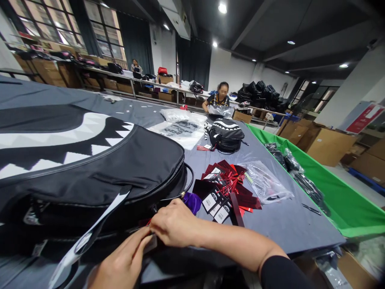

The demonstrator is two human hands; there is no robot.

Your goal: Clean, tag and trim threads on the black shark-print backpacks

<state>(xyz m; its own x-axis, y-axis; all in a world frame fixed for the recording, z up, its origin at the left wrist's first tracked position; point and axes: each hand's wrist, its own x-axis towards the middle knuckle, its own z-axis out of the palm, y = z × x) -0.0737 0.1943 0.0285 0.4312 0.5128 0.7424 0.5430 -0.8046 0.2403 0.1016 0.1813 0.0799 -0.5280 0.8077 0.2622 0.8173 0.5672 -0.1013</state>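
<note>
A large black backpack (pixel 144 160) with a white shark-teeth pattern lies on the grey-covered table (pixel 279 224), filling the left side. At its near right edge my two hands meet. My left hand (pixel 123 257) is closed, thumb and fingers pressed together on a small tag (pixel 150 244), mostly hidden. My right hand (pixel 173 222) is closed in a pinch beside the left fingertips; a bit of red string shows there, but what it grips is hidden. Just behind the right hand is a purple bundle (pixel 192 202). A black and white strap (pixel 90 233) hangs off the backpack.
Red and black tags (pixel 222 192) with strings lie right of the backpack, beside a clear plastic bag (pixel 266 180). Farther back are a smaller backpack (pixel 227 134) and plastic packages (pixel 180 116). A person (pixel 221 98) works across the table. A green-lined bin (pixel 331 200) borders the right.
</note>
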